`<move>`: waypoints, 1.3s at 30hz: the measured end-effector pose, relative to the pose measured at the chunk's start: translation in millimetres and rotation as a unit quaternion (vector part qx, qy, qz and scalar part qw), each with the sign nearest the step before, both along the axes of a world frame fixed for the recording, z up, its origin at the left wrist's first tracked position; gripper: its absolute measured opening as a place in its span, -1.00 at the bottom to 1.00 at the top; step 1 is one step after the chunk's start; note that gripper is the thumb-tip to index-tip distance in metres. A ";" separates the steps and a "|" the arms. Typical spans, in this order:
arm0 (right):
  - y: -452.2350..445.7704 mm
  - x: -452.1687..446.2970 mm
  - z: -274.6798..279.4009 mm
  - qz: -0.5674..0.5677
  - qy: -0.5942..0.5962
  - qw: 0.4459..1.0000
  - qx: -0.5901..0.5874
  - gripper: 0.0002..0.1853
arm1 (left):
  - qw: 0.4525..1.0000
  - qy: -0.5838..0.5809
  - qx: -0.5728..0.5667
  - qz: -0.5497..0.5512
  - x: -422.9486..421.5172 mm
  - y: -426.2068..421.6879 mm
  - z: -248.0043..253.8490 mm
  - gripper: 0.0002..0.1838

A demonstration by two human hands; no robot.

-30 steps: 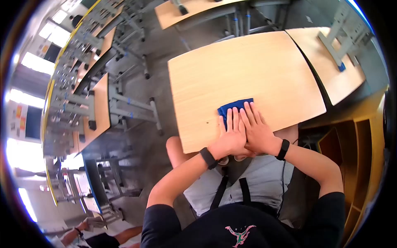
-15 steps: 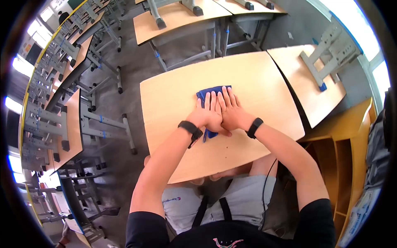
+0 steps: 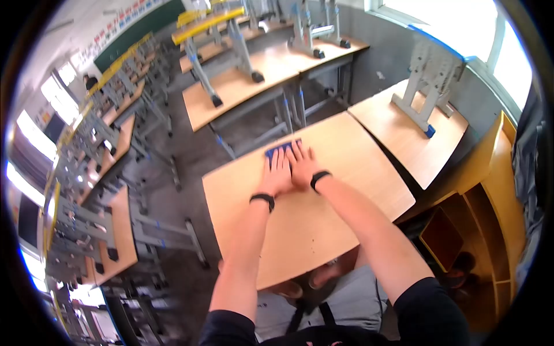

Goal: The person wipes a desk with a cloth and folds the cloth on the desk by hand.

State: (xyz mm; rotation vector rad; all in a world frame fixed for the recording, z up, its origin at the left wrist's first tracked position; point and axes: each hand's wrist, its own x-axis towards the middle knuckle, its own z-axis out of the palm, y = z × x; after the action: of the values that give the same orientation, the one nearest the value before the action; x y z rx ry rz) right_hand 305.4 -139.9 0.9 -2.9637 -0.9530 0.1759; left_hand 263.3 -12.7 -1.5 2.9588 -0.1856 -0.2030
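Note:
A folded dark blue cloth (image 3: 281, 147) lies flat near the far edge of the light wood desk (image 3: 340, 202). Both palms press down on it, side by side and touching, so most of the cloth is hidden. My left hand (image 3: 278, 177) has its fingers stretched forward over the cloth's left part. Beside it, my right hand (image 3: 302, 168) lies flat with fingers extended over the right part. Neither hand grips the cloth. Each wrist wears a black band.
A second desk (image 3: 398, 135) adjoins on the right, with an upturned chair (image 3: 430, 86) on top. More desks with upturned chairs stand ahead and to the left. A wooden cabinet (image 3: 485, 230) with open shelves is at my right. Small dark marks dot the desk's near part.
My hands have slid forward across the desk with the blue cloth under them, closer to its far edge. My arms are stretched further out. The view has tilted up.

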 end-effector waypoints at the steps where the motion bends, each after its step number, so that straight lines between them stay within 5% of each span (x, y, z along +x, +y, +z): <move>1: -1.1 -3.6 -2.2 -0.006 -0.007 1.000 0.016 -0.22 | 1.000 -0.024 0.005 -0.002 3.3 3.4 -14.2 0.55; 5: -15.6 -41.3 -0.9 -0.010 0.027 0.998 0.050 -0.20 | 0.997 0.074 0.005 -0.017 -39.1 -10.8 18.6 0.59; 13: -97.2 -184.8 -11.7 0.019 -0.042 0.994 0.103 -0.09 | 0.991 0.073 0.055 -0.094 -163.3 -72.7 3.5 0.65; 19: -148.8 -241.4 -10.0 0.005 -0.026 0.992 0.125 -0.04 | 0.986 0.099 -0.018 -0.132 -217.5 -120.0 16.1 0.65; 22: -153.1 -241.3 -8.5 -0.012 -0.051 0.994 0.100 -0.03 | 0.986 0.063 -0.016 -0.152 -215.5 -125.0 18.1 0.65; 29: -152.6 -217.2 -22.9 0.007 -0.024 0.997 0.079 0.02 | 0.974 0.173 -0.011 -0.147 -191.3 -124.7 17.1 0.65; 39: -134.9 -74.0 12.2 0.009 0.101 0.993 -0.068 0.10 | 0.973 0.201 -0.006 -0.115 -66.2 -124.1 36.2 0.61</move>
State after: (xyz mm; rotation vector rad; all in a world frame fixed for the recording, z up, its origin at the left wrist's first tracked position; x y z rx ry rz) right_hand 231.4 -274.9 13.1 -2.9825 -0.9768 0.5507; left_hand 197.1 -136.8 34.7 2.8015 -0.4693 -0.8169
